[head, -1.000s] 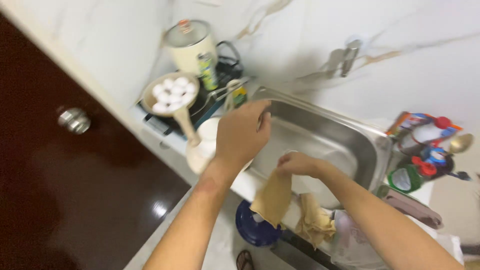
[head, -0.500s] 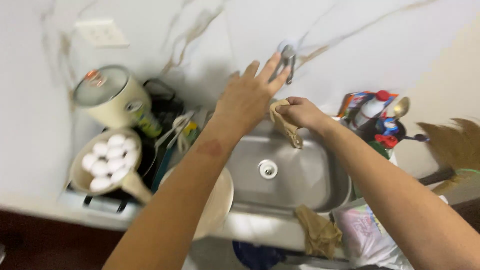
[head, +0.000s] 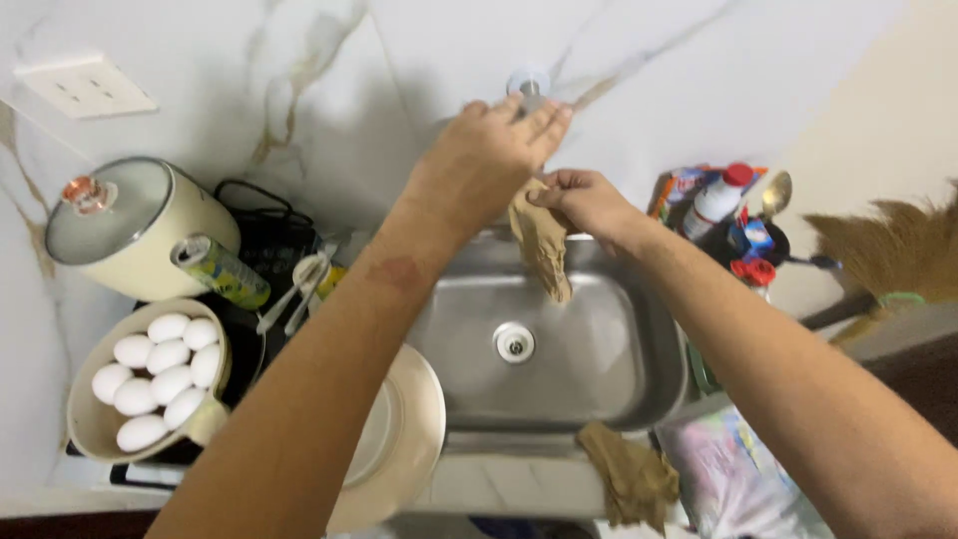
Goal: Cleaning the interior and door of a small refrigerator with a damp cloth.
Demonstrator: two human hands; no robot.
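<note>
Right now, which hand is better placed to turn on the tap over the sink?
Left. The left hand already lies over the wall tap, fingers at its base. The right hand is busy, pinching a tan cloth that hangs over the sink below the tap.

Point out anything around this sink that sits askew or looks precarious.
The cream plate juts past the counter's front edge beside the sink. A crumpled tan cloth droops over that edge too. A can lies tipped against the lidded pot.
</note>
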